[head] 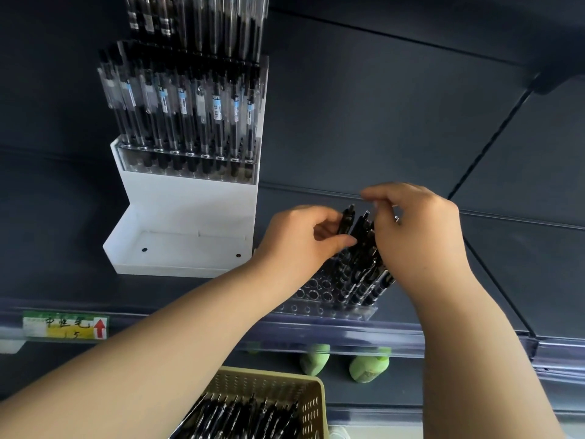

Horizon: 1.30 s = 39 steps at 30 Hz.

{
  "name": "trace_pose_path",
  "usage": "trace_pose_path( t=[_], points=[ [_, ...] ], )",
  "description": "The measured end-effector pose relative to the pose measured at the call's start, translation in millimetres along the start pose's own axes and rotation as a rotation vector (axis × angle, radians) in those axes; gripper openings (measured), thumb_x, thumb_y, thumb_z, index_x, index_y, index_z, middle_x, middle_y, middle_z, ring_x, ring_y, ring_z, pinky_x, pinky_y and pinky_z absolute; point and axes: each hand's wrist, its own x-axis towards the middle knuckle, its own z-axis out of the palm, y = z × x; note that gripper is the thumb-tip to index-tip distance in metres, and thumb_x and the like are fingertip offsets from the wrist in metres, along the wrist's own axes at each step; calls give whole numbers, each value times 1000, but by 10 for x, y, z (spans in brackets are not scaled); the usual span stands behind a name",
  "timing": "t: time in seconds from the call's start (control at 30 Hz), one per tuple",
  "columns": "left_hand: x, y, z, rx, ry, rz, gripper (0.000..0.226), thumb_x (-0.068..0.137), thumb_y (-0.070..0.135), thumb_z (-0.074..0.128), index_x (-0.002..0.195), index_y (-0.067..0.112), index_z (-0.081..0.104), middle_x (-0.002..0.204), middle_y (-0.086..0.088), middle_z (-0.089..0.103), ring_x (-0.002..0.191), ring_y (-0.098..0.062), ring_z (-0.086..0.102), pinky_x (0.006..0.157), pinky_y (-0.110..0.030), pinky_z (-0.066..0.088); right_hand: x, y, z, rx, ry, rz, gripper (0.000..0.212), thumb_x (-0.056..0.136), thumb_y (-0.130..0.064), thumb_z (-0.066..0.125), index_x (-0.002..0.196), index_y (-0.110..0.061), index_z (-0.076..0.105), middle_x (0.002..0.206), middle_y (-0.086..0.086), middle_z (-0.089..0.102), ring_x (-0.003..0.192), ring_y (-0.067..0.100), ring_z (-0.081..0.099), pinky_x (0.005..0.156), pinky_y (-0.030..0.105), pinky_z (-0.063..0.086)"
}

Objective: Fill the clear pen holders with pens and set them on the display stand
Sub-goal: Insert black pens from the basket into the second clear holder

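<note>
A clear pen holder [311, 296] lies on the dark shelf, its right holes filled with black pens [364, 280], its left holes bare. My left hand [300, 239] pinches the top of a black pen [346, 218] among them. My right hand [418, 236] pinches the top of another pen just to the right; its palm hides much of the bunch. The white display stand [190, 198] stands to the left, with filled clear holders [186, 122] on its upper tiers and its bottom tray bare.
A beige perforated basket [313, 403] holding several black pens sits below, near the bottom edge. Two green objects [367, 367] lie under the shelf. A price label [65, 324] sticks to the shelf's front rail. A shelf bracket [550, 80] juts at upper right.
</note>
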Motion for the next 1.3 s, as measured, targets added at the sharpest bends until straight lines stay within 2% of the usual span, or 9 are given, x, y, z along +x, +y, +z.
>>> trace_pose_path(
  t=[0.13,0.53,0.73,0.93,1.03,1.13,1.2,1.3],
  points=[
    [14,-30,37,15,-17,-17,28,69,23,81,95,21,71,79,11,66,77,-7,64,77,-19,51,3,19,1,0,-3,9,29,87,1,50,101,-13,72,102,3,70,104,21,59,84,18,36],
    [49,-66,26,57,1,5,22,74,23,78,94,18,71,73,18,61,71,-1,61,71,-10,48,-3,15,17,-9,-13,0,29,87,1,51,101,-13,72,101,4,70,102,22,59,81,20,37],
    [12,-81,68,92,-24,-17,20,76,22,76,93,14,70,75,9,63,65,-1,56,66,-5,43,-12,16,42,0,-16,3,29,87,1,51,101,-13,72,101,4,69,100,23,59,79,19,36],
    [-40,-103,-21,163,-84,-57,27,77,29,75,101,18,67,89,7,64,81,-7,60,68,-9,44,3,10,-46,25,22,12,28,88,-1,50,100,-14,72,102,2,69,105,20,58,85,18,36],
    [-119,-119,-161,205,-78,-68,30,78,28,75,105,19,65,92,8,63,84,-8,59,77,-16,46,-74,-37,-47,13,18,-29,29,87,-2,49,100,-13,72,100,3,69,104,23,58,84,20,37],
    [-275,-166,-335,245,-68,-85,25,80,23,72,104,19,64,91,7,61,81,-8,58,75,-15,46,-278,-214,19,-23,56,-154,37,76,-5,41,94,-12,73,90,4,71,93,27,62,80,22,41],
    [-432,-191,-474,319,-88,-74,19,82,18,69,100,22,63,92,7,60,82,-9,56,71,-11,43,-504,-371,124,-8,-15,-268,44,71,-8,35,90,-12,74,84,4,71,83,28,63,77,27,48],
    [-715,-228,-690,527,-166,-72,26,81,13,63,104,24,62,106,5,60,97,-15,57,84,-26,46,-880,-586,350,-24,-324,-409,48,68,-5,31,92,-13,73,81,6,70,74,29,61,67,41,54]
  ],
)
